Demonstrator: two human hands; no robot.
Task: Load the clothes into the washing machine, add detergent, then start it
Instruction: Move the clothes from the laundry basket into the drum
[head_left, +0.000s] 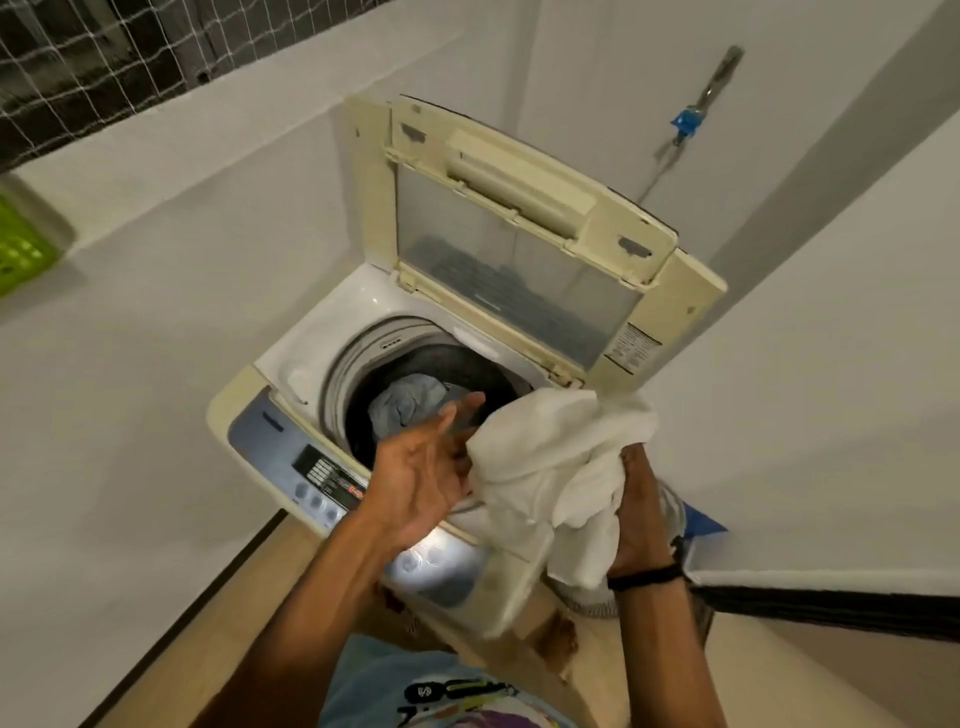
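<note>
Garment (408, 410) in the drum (467, 364), lid (519, 234) upright behind it, control panel (311, 467) in front.

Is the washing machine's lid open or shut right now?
Open. The lid stands raised behind the drum, with a blue garment visible inside.

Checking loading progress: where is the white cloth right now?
In the head view the white cloth hangs right of centre, gripped by the right hand over the washer's front-right rim, beside the open left hand, not yet in the drum.
</note>
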